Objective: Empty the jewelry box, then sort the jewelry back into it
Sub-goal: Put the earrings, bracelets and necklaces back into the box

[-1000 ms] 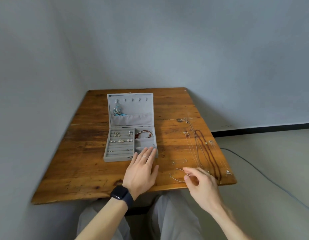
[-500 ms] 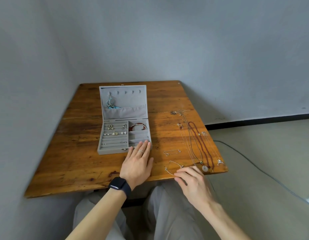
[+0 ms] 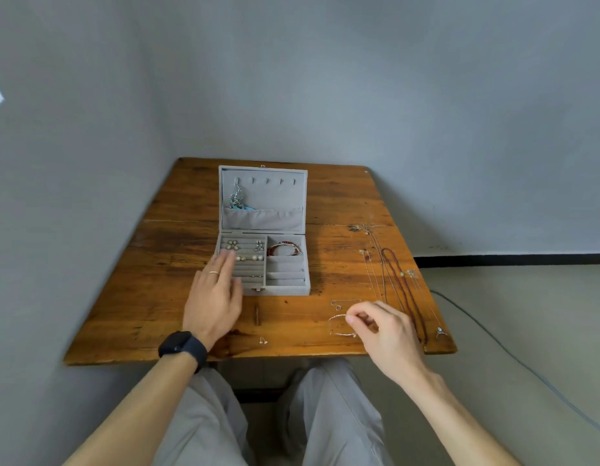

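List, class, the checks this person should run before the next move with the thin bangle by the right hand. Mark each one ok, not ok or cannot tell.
1. Jewelry box open: ok, the lid is up.
2. Left hand steadies the box: ok, straight fingers lie on the ring rows.
3. Right hand grip on the thin bangle: cannot tell; curled fingertips meet it, but the pinch is hidden.
4. Free compartment: ok, the one below the red bracelet looks empty.
5. Tiny studs safe: not ok, loose near the front edge of the table.
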The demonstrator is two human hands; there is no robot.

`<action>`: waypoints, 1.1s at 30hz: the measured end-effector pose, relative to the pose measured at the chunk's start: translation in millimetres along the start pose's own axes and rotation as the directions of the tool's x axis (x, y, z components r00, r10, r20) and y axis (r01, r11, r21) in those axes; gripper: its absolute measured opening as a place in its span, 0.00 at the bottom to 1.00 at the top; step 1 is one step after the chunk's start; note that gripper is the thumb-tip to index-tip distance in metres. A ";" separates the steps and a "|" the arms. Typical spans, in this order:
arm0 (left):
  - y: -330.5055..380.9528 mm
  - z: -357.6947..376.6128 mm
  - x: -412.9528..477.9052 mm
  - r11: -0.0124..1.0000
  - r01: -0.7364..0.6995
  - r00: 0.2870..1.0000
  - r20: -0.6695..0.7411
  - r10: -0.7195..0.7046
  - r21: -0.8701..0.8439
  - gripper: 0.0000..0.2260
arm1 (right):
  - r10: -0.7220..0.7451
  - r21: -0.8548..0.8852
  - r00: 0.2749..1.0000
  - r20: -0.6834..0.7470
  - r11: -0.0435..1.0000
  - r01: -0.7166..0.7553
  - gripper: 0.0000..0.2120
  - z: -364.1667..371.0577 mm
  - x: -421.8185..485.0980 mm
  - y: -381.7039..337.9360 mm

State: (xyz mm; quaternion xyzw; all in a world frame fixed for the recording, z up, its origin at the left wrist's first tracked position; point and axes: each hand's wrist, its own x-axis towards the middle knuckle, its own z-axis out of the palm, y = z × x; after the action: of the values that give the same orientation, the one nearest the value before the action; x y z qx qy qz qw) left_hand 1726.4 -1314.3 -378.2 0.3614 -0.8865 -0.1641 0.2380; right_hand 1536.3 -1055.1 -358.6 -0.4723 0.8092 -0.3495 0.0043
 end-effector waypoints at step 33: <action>-42.1 19.9 -13.1 0.989 0.129 0.990 0.044 -0.133 0.078 0.27 | -0.055 -0.383 0.969 0.240 0.912 0.147 0.07 92.7 163.1 -26.2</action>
State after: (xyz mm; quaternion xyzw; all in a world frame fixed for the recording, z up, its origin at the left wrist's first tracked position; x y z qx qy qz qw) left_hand 1747.6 -1331.4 -418.2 0.4232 -0.8720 -0.1548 0.1910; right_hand 1497.2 -1240.4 -361.0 -0.5410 0.8318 -0.1223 -0.0188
